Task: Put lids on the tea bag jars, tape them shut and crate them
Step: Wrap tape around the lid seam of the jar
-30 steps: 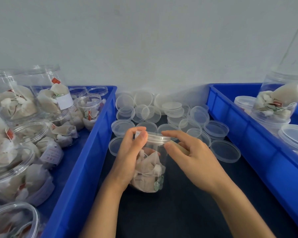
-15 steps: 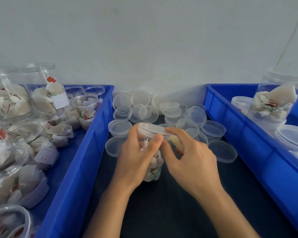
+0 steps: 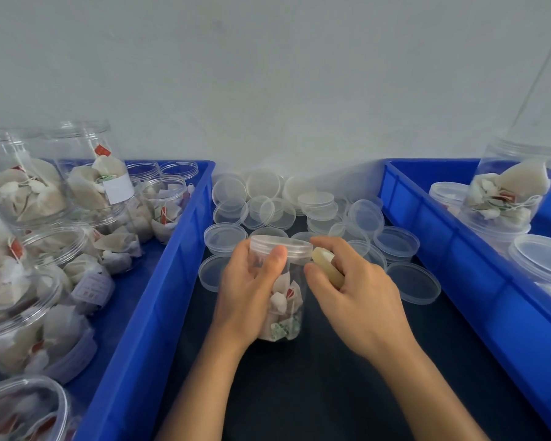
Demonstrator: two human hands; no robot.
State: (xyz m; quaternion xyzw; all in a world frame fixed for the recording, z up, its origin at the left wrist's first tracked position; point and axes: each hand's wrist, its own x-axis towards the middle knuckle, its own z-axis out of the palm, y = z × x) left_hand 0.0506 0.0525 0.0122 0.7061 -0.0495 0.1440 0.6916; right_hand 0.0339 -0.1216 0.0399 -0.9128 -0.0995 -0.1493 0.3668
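Standing upright on the dark counter between two blue crates, the tea bag jar is wrapped by the left hand, thumb just under the lid. The right hand curls round a pale tape roll, touching or just beside the lid's right edge. Taping likely begins there, the jar's long axis vertical.

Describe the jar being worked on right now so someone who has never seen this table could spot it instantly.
Between the two blue plastic crates lies a dark table strip with loose clear plastic lids heaped at the back. In front of that heap stands one clear, lidded jar of tea bags, gripped by the left hand. It is the only jar outside a crate.
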